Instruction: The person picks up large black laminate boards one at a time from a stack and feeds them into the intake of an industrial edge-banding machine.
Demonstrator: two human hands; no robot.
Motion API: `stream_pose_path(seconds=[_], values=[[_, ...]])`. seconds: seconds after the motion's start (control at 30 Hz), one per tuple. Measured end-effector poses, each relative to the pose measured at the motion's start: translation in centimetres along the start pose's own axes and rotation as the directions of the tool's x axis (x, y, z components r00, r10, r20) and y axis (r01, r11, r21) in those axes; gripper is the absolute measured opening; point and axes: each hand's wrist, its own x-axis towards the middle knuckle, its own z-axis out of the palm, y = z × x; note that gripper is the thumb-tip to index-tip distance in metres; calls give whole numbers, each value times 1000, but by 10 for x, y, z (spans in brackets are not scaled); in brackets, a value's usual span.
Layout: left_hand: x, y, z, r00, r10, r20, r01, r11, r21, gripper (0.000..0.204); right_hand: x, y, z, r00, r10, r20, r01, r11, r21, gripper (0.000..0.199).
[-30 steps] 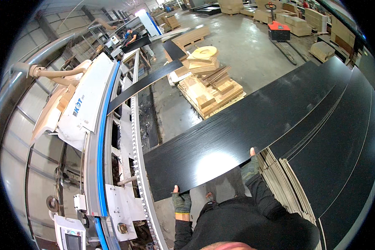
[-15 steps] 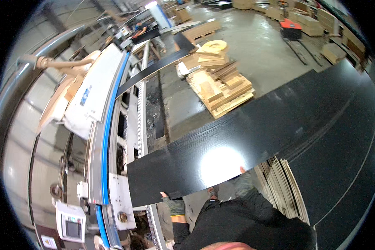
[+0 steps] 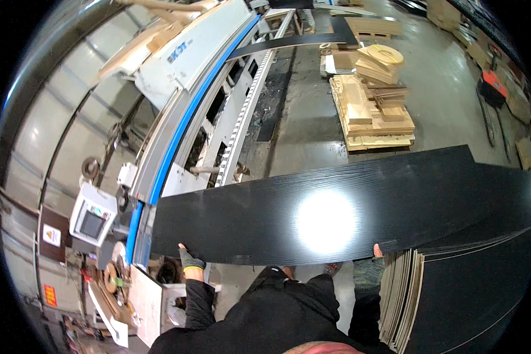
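Observation:
A long black wood-grain panel [image 3: 248, 221] lies level across my front, a bright lamp reflection on its top. My left hand [image 3: 192, 259], in a grey glove with the thumb tip bare, grips the near edge close to the panel's left end. Further right along that edge, my right hand [image 3: 369, 266] holds on, its thumb over the top; the fingers of both hands are hidden underneath. The panel's left end reaches the blue-striped side of a long machine [image 3: 186, 121]. Its right part lies over a stack of similar black panels [image 3: 478, 289], whose pale edges show.
A control box with a screen [image 3: 92, 221] stands at the machine's near left. Beyond the panel are a pallet of wooden boards [image 3: 374, 112] topped by a yellow roll [image 3: 385, 55], and a red pallet jack [image 3: 493, 87]. Another dark board [image 3: 295, 42] crosses the machine's far part.
My hands have carried the panel leftward, and its left end now meets the machine's blue-striped side. My view has turned, so the pallet and machine appear further right and higher.

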Motion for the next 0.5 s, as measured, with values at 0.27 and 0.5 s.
stream_pose_path(seconds=[0.27,0.5], values=[[39,24,-102,994,81,-68,-88,990,-114,60,-17,84,20,944,191,269,-163,979,-125,51],[84,79,-178,899,55,-435,-151,970,-189,32,-64,212,42,953,216,213,-149,944,-293,58]])
